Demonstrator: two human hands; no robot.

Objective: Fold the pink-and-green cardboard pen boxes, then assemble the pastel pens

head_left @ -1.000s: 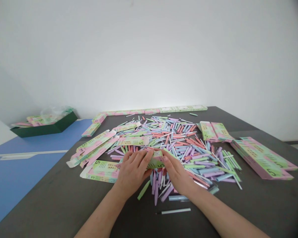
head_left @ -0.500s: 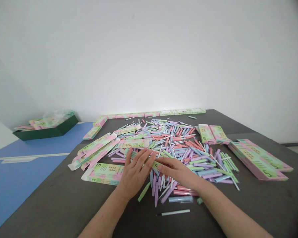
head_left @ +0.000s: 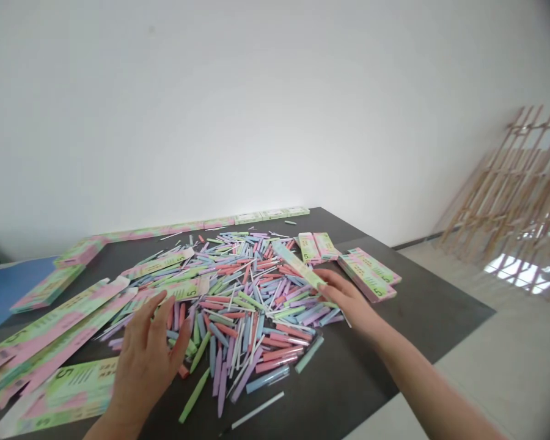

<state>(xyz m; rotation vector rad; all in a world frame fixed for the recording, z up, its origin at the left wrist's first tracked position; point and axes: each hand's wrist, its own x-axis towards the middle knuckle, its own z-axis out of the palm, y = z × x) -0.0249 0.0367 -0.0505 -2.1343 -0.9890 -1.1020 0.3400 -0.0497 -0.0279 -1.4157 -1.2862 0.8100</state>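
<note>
My right hand (head_left: pixel 348 297) grips one end of a narrow pastel pen box (head_left: pixel 297 264), which points up and left over the pile. Beneath it spreads a heap of pastel pen parts (head_left: pixel 245 321) in purple, red, green and blue, with thin white refills among them. At the lower left, my left hand (head_left: pixel 147 351) is empty, its fingers apart and slightly bent. Close to that hand lie a flattened pen box (head_left: pixel 80 391) on the table and another pen box (head_left: pixel 183 288) on the heap.
More long cartons (head_left: pixel 50 327) overlap at the left. Filled-looking boxes (head_left: pixel 366 275) are stacked at the right, with a pair (head_left: pixel 318 246) beyond. A row of boxes (head_left: pixel 220 222) lines the table's back edge. Wooden slatted racks (head_left: pixel 517 195) lean at the far right.
My hands have parted. The right hand has carried the pen box to the right; the left has come off it and moved left. The view has turned right.
</note>
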